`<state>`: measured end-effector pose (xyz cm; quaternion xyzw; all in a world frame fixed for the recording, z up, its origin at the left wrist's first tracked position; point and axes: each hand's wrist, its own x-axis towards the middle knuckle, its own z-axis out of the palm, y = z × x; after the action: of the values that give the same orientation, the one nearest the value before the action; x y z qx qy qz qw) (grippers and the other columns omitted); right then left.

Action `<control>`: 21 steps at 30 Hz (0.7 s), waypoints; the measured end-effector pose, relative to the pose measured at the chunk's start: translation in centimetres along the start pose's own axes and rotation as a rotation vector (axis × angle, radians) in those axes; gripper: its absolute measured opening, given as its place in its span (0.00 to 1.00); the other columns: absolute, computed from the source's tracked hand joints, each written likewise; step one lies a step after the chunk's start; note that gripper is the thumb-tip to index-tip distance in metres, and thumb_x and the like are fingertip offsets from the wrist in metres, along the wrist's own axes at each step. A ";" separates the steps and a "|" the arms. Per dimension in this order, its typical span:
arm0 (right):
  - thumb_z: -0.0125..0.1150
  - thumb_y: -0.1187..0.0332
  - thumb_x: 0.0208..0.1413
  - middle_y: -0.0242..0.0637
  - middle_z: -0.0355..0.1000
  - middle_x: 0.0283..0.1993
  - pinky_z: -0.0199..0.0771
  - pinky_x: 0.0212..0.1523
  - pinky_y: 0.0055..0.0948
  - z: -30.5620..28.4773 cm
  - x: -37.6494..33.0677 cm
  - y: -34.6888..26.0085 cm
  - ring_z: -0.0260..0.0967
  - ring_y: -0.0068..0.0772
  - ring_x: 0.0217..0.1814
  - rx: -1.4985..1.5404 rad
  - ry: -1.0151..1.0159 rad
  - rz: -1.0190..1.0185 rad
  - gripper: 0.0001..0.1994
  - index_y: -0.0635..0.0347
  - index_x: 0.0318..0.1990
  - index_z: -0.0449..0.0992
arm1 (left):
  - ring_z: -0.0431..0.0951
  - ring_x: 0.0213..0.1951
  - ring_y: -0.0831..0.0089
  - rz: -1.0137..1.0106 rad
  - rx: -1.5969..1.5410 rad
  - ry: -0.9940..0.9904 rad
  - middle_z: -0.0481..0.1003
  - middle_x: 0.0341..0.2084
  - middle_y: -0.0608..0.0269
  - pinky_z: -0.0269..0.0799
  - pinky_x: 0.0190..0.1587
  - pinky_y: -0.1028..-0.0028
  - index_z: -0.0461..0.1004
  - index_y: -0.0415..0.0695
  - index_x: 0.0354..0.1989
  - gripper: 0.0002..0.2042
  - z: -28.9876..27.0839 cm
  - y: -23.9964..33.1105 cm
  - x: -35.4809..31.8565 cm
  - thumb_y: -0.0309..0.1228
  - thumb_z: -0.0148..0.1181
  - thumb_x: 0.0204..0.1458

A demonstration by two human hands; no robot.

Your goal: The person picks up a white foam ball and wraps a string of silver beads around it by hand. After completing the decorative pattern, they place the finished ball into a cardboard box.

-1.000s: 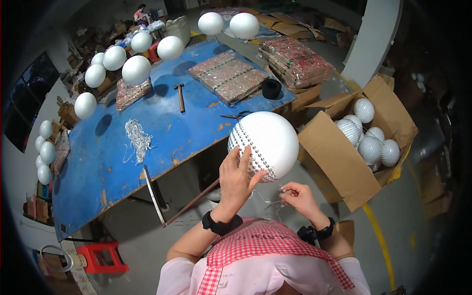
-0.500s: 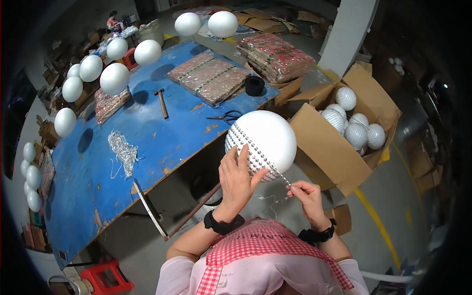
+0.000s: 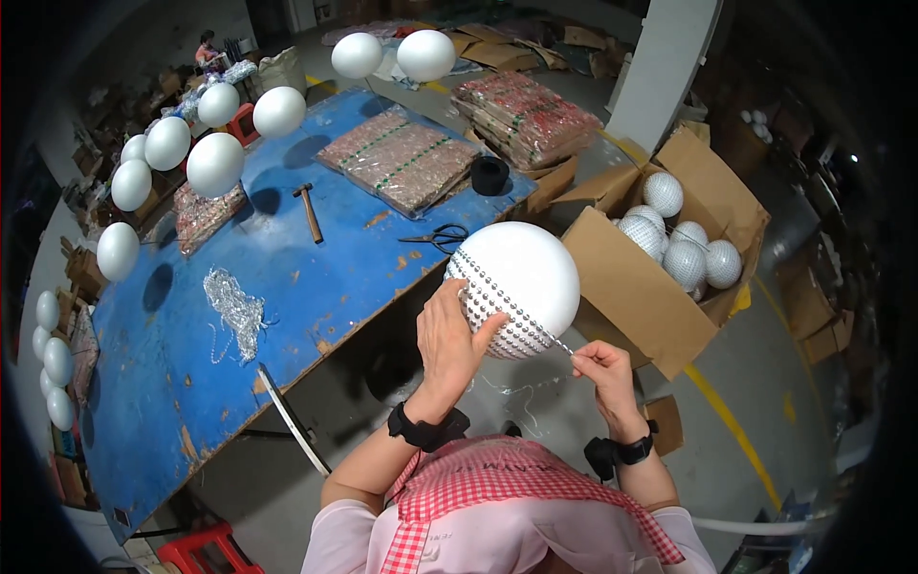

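While the left hand (image 3: 449,335) cups the white foam ball (image 3: 521,282) from below-left, palm and fingers pressed to its surface, I read the job as roughly a third done: rows of silver bead trim (image 3: 497,311) cover the lower-left cap of the ball, the rest of it is bare white. Ball sits in mid-air just off the near edge of the blue tabletop (image 3: 191,383), between that edge and the open cardboard box (image 3: 631,287). Right hand (image 3: 602,368) is below-right of the ball, thumb and forefinger pinched narrow on the free end of the bead strand, pulled taut off the ball. Box right of the ball holds several fully beaded balls (image 3: 684,244). Still to do, by my read: wrap the upper and right side. Spare bead strand pile (image 3: 234,311) lies on the tabletop well left of the ball; scissors (image 3: 440,236) just above-left of it; many bare white balls (image 3: 215,163) hang past the tabletop's far edge.
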<state>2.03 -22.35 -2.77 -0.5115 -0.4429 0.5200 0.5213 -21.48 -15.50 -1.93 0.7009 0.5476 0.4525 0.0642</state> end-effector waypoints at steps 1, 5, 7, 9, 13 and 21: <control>0.61 0.76 0.54 0.31 0.74 0.30 0.70 0.34 0.17 0.1 -0.5 -0.8 0.70 0.17 0.30 0.049 -0.045 -0.018 0.04 0.67 0.35 0.77 | 0.70 0.47 0.54 -0.020 0.003 0.002 0.70 0.46 0.52 0.63 0.49 0.62 0.64 0.37 0.53 0.33 0.0 -0.1 0.1 0.46 0.68 0.43; 0.61 0.75 0.54 0.32 0.75 0.29 0.70 0.35 0.17 -0.1 -0.6 -2.3 0.70 0.18 0.30 -0.010 -0.053 -0.049 0.04 0.66 0.35 0.77 | 0.69 0.49 0.50 -0.082 -0.045 -0.058 0.70 0.46 0.45 0.64 0.50 0.60 0.62 0.36 0.53 0.32 -0.4 -0.1 0.4 0.44 0.66 0.46; 0.61 0.75 0.54 0.33 0.74 0.28 0.70 0.34 0.18 -0.4 0.0 -1.5 0.70 0.19 0.29 0.012 -0.045 -0.007 0.04 0.67 0.35 0.77 | 0.70 0.48 0.49 -0.131 -0.069 -0.068 0.70 0.45 0.45 0.64 0.50 0.60 0.61 0.37 0.52 0.30 -0.3 0.1 0.4 0.43 0.66 0.47; 0.60 0.75 0.54 0.34 0.74 0.27 0.70 0.34 0.19 -0.8 0.7 -0.9 0.70 0.20 0.28 0.034 -0.043 0.031 0.04 0.67 0.35 0.77 | 0.70 0.48 0.49 -0.135 -0.067 -0.062 0.70 0.45 0.45 0.64 0.49 0.59 0.61 0.36 0.52 0.29 -0.2 0.3 0.5 0.41 0.66 0.48; 0.61 0.75 0.54 0.34 0.75 0.28 0.71 0.34 0.19 -1.3 1.5 -0.1 0.72 0.20 0.29 0.035 -0.113 0.066 0.04 0.67 0.35 0.77 | 0.71 0.45 0.51 -0.162 -0.063 -0.011 0.73 0.43 0.47 0.64 0.48 0.60 0.62 0.38 0.52 0.29 0.6 0.0 0.2 0.43 0.65 0.48; 0.61 0.75 0.54 0.33 0.75 0.28 0.71 0.32 0.17 -2.8 2.9 1.3 0.72 0.19 0.29 0.006 -0.182 0.073 0.04 0.67 0.36 0.77 | 0.67 0.52 0.46 -0.178 -0.035 -0.044 0.66 0.53 0.38 0.63 0.53 0.57 0.58 0.36 0.60 0.34 0.7 -1.1 0.3 0.42 0.63 0.50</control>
<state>4.91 -19.79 -4.46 -0.4765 -0.4678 0.5844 0.4611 -21.81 -14.50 -2.80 0.6579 0.5982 0.4391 0.1287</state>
